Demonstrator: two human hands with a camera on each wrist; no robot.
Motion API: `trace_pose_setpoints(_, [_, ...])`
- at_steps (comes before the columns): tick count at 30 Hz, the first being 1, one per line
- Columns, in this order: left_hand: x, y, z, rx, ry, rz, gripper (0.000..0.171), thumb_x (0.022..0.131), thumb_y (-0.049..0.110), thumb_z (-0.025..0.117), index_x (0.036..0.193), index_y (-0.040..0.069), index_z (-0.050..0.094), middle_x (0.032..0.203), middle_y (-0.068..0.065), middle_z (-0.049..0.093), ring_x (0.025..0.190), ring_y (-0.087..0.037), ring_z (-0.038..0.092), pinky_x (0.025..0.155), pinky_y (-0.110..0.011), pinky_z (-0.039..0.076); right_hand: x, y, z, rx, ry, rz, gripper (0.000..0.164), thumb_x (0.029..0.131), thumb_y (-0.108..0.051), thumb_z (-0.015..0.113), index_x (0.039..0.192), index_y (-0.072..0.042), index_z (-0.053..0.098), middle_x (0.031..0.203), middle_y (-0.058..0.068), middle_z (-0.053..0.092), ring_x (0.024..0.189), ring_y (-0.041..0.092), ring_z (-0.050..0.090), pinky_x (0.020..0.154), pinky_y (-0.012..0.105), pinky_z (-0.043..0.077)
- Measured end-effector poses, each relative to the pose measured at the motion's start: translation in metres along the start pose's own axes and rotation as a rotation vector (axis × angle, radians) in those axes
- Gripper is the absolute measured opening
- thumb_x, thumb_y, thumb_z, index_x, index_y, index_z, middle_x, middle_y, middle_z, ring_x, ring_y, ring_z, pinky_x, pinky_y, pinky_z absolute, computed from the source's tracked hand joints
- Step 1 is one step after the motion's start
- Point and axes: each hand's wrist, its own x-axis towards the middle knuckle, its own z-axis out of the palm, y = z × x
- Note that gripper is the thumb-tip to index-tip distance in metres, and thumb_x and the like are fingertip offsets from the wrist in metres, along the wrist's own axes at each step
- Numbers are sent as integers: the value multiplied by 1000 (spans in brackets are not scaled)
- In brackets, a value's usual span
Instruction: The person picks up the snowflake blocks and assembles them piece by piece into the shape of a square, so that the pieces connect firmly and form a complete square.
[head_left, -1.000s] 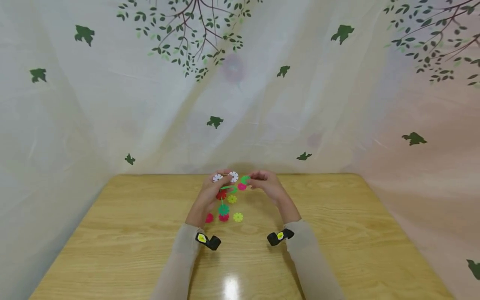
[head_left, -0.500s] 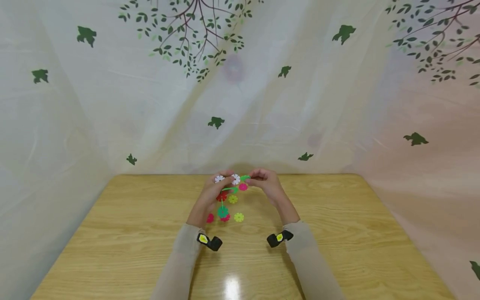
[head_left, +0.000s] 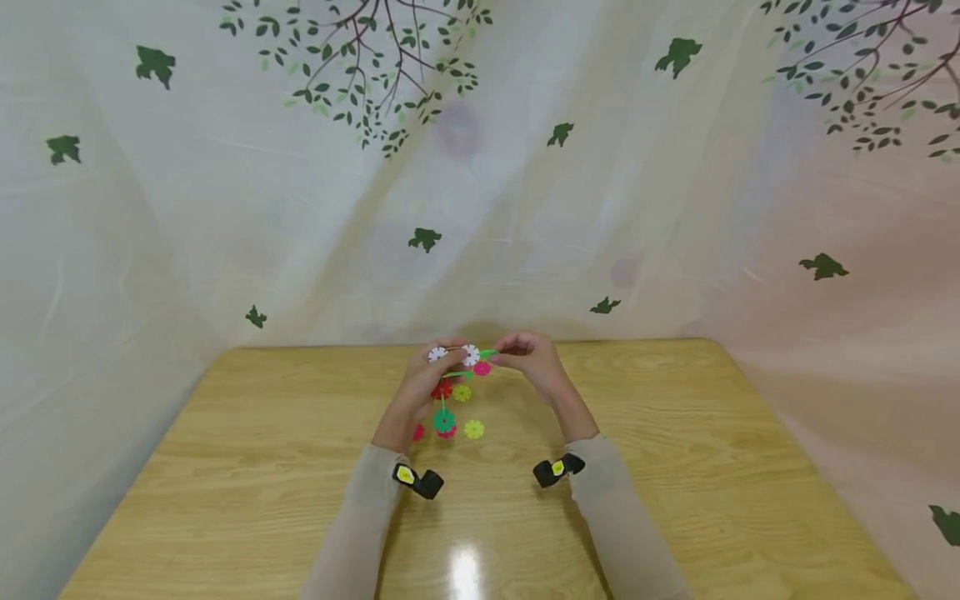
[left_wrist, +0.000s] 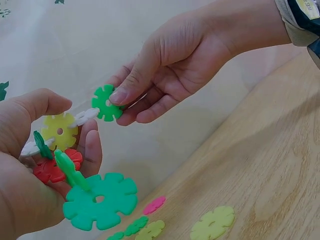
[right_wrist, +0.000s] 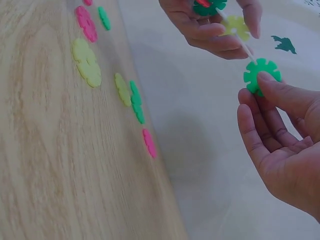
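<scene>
My left hand [head_left: 422, 379] grips a cluster of joined, notched plastic snowflake discs. In the left wrist view the cluster has a yellow disc [left_wrist: 52, 125], a white disc [left_wrist: 85, 117], a red disc [left_wrist: 47, 171], a bright green disc [left_wrist: 70, 170] and a large teal disc [left_wrist: 115, 205] hanging lowest. Between thumb and fingers my right hand [head_left: 536, 365] pinches another green disc [left_wrist: 106, 115]. Its notched edge meets the outer edge of the white disc, the two set crosswise. Both hands are raised over the far part of the table. My left fingers partly hide the cluster.
Loose discs lie on the wooden table [head_left: 675, 467] below the hands, among them a yellow disc [head_left: 474, 429], a pink disc [left_wrist: 154, 205] and a green disc [right_wrist: 136, 102]. A pale cloth [head_left: 480, 283] with printed leaves hangs behind the table's far edge.
My right hand has brought the green disc left against the white disc and turned it from nearly face-on to edge-on in the head view. The left hand keeps its grip, almost still.
</scene>
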Motion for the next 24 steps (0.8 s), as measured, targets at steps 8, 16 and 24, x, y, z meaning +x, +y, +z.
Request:
trace_pose_setpoints(8, [3,4,-2,-3,7,16,34,100,12,64,129,-6,61,100,3,68,86,-7,68,74,-21,61,5,-3,4,22,3,-36,18,86,1,79,98,11,69,86,1,74,79,11,67,76,23,58])
trace_pose_setpoints(16, [0,-1,-3,8,19,-6,34,97,14,68,126,-4,65,103,0,70,88,-9,69,83,-27,62,1,1,8,60,34,-34,10,85,4,78,91,9,71,82,1,74,74,12,70,73,26,61])
trace_pose_setpoints(24, [-1,-7,0,-16,50,3,35,97,9,67,127,-8,64,104,-3,69,85,-10,68,77,-21,61,1,5,22,67,169,-46,5,82,15,74,84,15,69,74,0,70,66,10,68,61,24,61])
